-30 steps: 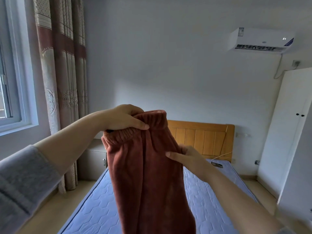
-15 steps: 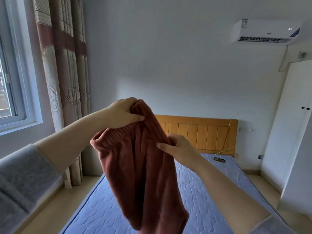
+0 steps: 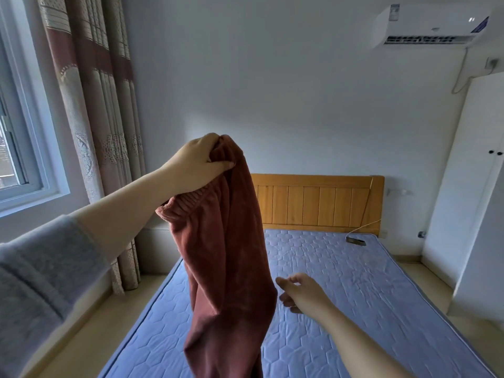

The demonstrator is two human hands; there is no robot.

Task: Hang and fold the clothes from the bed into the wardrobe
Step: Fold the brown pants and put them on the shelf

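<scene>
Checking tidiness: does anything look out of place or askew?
The rust-red trousers hang lopsided: the left hand grips just one end of the waistband, the right hand holds nothing. A small dark device with a white cable lies on the mattress by the headboard.

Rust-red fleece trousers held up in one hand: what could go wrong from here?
1. Only the left hand grips the rust-red fleece trousers, at one bunched end of the waistband; the other end sags, so they may slip or hang twisted.
2. The right hand is open and off the fabric, so nothing steadies the legs, whose ends are out of view.
3. Laid on the blue quilted mattress, they might snag the small dark device on a white cable.
</scene>
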